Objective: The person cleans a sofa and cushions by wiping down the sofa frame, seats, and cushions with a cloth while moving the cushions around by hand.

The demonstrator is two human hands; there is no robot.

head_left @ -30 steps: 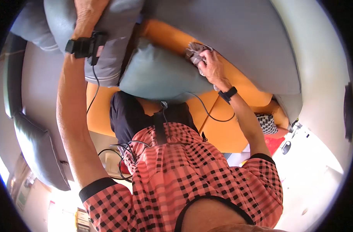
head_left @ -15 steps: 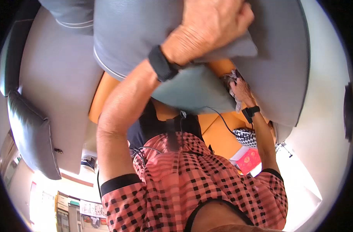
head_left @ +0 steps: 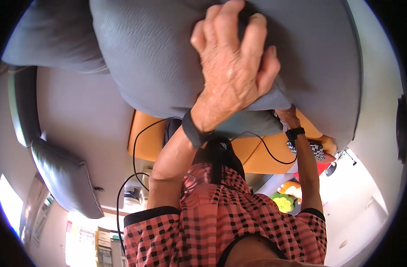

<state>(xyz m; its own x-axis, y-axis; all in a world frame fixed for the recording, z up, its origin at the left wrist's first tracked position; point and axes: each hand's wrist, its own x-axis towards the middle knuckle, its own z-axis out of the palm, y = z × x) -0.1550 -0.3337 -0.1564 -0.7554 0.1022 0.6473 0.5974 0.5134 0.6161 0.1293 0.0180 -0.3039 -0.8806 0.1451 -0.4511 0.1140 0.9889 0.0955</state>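
The grey cushion (head_left: 145, 58) sits by the orange seat (head_left: 263, 167), under the person's left hand (head_left: 232, 66), whose fingers are spread and bent; it looks soft, light and perhaps slippery, best gripped by its edge. The right hand (head_left: 289, 117) is partly hidden, its hold unclear. A pale container (head_left: 132, 196) shows no discernible contents
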